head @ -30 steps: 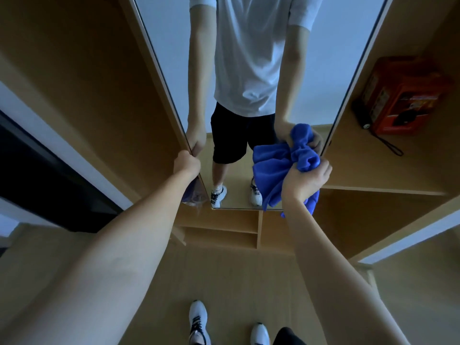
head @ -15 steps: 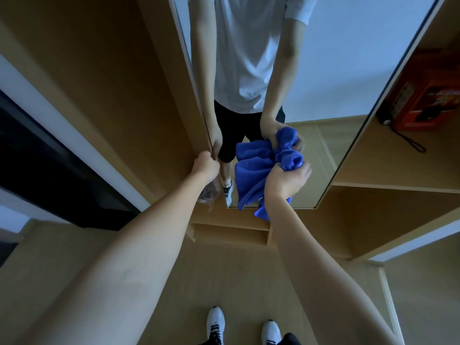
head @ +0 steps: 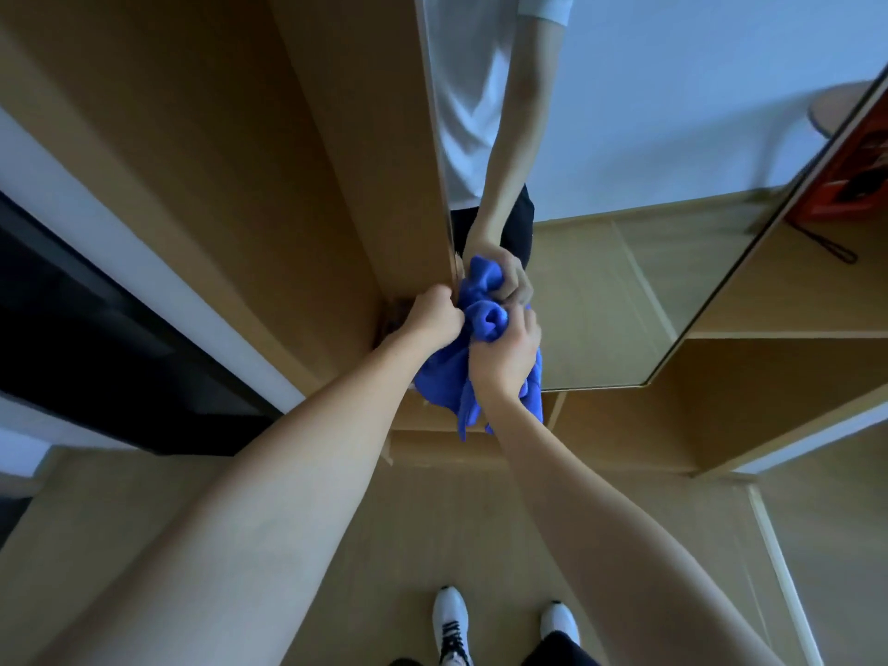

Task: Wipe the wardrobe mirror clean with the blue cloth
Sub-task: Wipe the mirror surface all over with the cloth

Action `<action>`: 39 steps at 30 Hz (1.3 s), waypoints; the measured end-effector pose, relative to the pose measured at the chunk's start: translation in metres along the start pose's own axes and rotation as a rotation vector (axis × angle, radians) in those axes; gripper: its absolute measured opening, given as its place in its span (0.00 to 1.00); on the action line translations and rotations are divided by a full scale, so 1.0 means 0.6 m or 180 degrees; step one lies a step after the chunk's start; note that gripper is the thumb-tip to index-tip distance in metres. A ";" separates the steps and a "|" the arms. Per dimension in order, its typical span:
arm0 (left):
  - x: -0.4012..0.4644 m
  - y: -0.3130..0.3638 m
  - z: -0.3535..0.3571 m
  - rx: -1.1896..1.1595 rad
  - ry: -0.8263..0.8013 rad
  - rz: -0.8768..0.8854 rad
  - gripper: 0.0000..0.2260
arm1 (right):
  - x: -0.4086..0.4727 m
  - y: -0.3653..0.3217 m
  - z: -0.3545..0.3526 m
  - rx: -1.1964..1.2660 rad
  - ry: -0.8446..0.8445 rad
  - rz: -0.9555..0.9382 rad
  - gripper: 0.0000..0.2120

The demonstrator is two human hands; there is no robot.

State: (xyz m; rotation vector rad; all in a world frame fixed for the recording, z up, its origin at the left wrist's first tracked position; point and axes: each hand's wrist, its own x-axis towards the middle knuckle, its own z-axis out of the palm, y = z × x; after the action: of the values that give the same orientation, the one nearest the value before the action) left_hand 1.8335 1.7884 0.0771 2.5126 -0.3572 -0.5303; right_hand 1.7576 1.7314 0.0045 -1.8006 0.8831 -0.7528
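Observation:
The wardrobe mirror [head: 648, 161] fills the upper right of the head view on a swung door, reflecting a person's torso and arm. My right hand [head: 504, 350] grips a bunched blue cloth [head: 483, 319] and holds it against the mirror's lower left corner, with loose folds hanging below my wrist. My left hand [head: 435, 317] is curled round the mirror door's left edge, right beside the cloth. Whether its fingers also touch the cloth is hidden.
Wooden wardrobe panels [head: 216, 161] stand to the left, with shelves [head: 793, 305] to the right. A red box [head: 860, 175] with a black strap sits on the right shelf. Low cubbies [head: 432, 444] lie under the mirror. My white shoes [head: 451, 622] stand on the wood floor.
The cloth and my right hand have swept left across the glass, from near its right edge to its lower left corner beside my left hand. The mirror door has turned in view.

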 end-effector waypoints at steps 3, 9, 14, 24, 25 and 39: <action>0.007 -0.005 -0.006 -0.0047 -0.0084 0.0023 0.15 | -0.011 0.018 -0.004 0.0176 -0.0137 0.0216 0.05; 0.012 -0.015 -0.010 -0.0036 -0.0245 0.0197 0.14 | -0.015 -0.005 -0.044 0.0445 0.0556 0.0399 0.06; 0.010 -0.028 -0.013 -0.0124 -0.0371 0.0525 0.11 | -0.017 -0.054 -0.041 0.0745 0.0737 -0.0177 0.07; 0.020 -0.031 -0.008 0.0196 -0.0304 0.0440 0.11 | -0.029 0.062 -0.010 -0.0675 -0.0294 0.0153 0.06; 0.023 -0.029 -0.006 0.0183 -0.0308 0.0395 0.08 | -0.031 0.071 -0.013 -0.0459 -0.0175 0.0659 0.03; 0.019 -0.038 0.041 -0.0143 0.0042 0.0059 0.10 | -0.035 0.017 -0.013 0.0211 -0.0317 0.0410 0.09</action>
State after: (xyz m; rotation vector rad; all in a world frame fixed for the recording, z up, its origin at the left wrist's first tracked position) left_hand 1.8359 1.7919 0.0420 2.4660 -0.3592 -0.5089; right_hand 1.7375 1.7422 -0.0043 -1.6907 0.8887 -0.5984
